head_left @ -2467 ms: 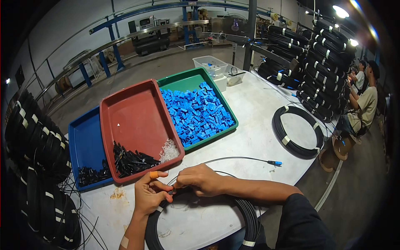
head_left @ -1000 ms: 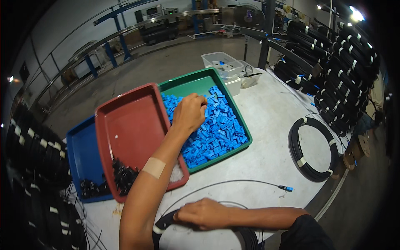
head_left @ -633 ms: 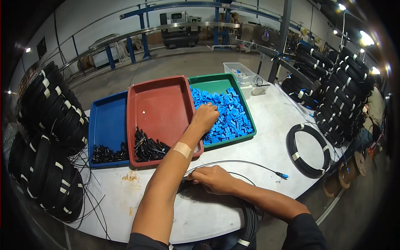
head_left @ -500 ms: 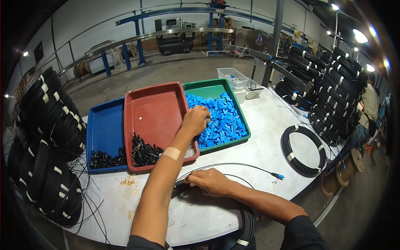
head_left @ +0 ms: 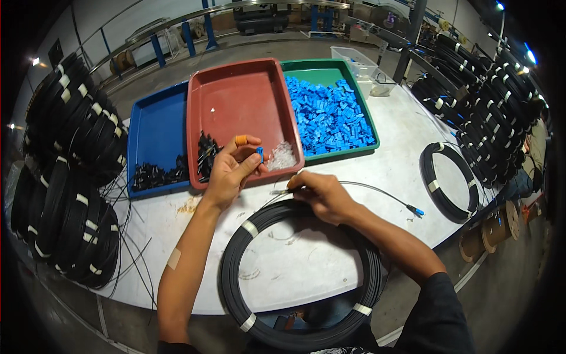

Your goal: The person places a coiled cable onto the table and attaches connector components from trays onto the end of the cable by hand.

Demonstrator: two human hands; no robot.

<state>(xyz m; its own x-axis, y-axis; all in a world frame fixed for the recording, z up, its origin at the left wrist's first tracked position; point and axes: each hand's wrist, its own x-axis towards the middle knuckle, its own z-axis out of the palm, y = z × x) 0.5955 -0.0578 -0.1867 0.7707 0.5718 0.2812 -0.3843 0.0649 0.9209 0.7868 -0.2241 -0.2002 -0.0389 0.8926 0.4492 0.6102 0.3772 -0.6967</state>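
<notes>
A small blue plastic connector housing (head_left: 259,154) is pinched between the thumb and fingers of my left hand (head_left: 227,177), over the near edge of the red tray (head_left: 242,112). An orange band wraps one finger. My right hand (head_left: 324,196) grips the end of a thin black cable, whose bare connector tip (head_left: 279,192) points left toward my left hand. Below both hands lies a large coil of black cable (head_left: 229,265), tied with white tape and overhanging the near table edge. The cable's other visible end (head_left: 416,210), capped in blue, rests on the table at right.
The green tray (head_left: 370,127) holds many blue housings. Black parts lie in the blue tray (head_left: 156,118) and the red one, which also holds clear pieces (head_left: 283,156). Stacked coils (head_left: 76,224) flank the left; another coil (head_left: 429,171) lies right. Clear bins (head_left: 354,59) stand behind.
My left hand has come back from the green tray with a blue housing. My right hand has brought the cable tip up and right. The view has tilted down, showing more of the coil.
</notes>
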